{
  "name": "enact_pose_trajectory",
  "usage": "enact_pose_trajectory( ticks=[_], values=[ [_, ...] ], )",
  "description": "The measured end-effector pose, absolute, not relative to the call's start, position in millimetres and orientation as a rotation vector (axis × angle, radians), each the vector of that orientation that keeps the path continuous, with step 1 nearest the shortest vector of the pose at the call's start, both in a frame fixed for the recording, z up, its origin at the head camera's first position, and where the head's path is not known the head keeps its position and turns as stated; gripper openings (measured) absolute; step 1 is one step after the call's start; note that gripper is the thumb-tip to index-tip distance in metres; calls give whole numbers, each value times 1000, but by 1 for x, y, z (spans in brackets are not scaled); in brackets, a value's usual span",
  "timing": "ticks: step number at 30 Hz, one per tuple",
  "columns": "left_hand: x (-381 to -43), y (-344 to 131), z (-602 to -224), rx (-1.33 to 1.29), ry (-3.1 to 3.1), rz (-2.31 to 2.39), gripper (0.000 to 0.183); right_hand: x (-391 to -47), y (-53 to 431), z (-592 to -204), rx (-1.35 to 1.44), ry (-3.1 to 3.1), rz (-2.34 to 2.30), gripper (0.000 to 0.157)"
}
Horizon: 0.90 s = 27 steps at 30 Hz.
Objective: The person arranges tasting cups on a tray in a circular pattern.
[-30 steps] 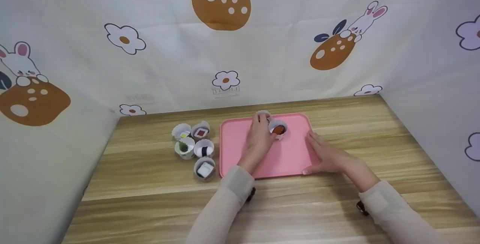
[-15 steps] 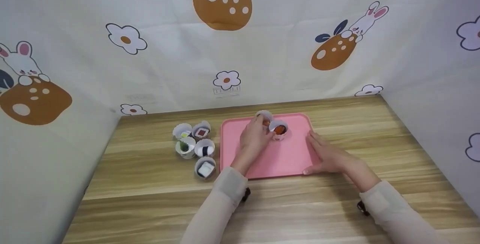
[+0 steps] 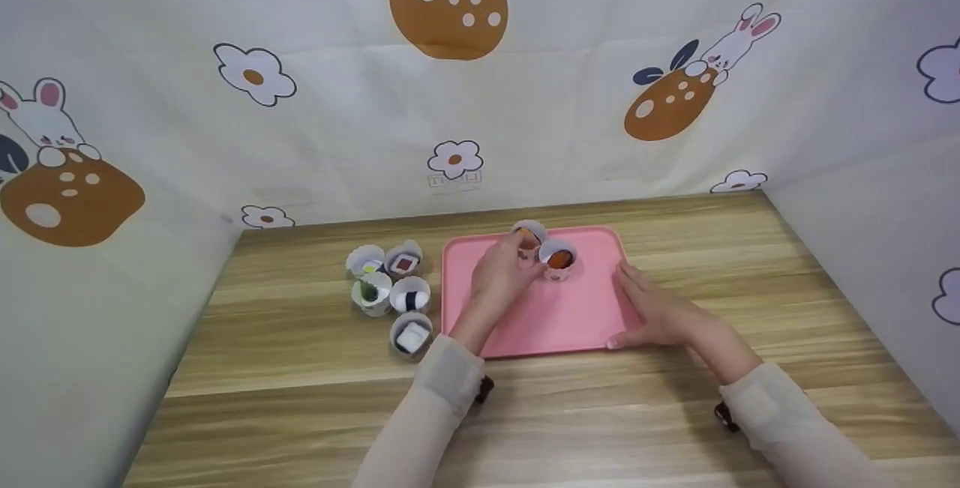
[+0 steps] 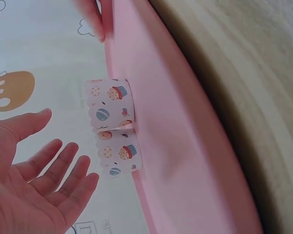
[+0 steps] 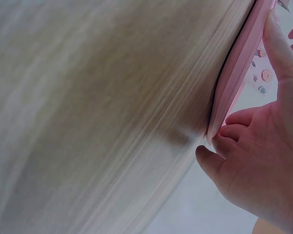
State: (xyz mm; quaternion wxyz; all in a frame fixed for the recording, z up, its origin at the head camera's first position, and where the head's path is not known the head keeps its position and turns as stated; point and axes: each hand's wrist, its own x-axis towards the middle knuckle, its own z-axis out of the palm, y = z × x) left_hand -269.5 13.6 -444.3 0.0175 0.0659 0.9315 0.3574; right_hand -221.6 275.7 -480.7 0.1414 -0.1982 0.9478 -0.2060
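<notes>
On the pink tray stand two paper cups side by side. The far cup has something orange in it. Orange and dark contents show in the nearer cup. My left hand is over the tray just left of both cups. In the left wrist view the left hand has its fingers spread apart from the printed cups. My right hand touches the tray's near right corner, fingers along the right edge, thumb at the front. The right wrist view shows the right hand against the tray rim.
Left of the tray several more paper cups stand grouped on the wooden table, among them a cup with a white block and a cup with something green. A patterned cloth hangs behind the table.
My left hand has let go of the far cup and drawn back to the left and toward me. The right hand stays at the tray's corner.
</notes>
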Motion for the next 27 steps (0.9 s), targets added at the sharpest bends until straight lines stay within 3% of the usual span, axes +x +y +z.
enact_pose_trajectory(
  ticks=[27],
  values=[
    [-256,-13,-431,212,2824,1209,42,-221,276,-482,-566,2728,-591,122]
  ],
)
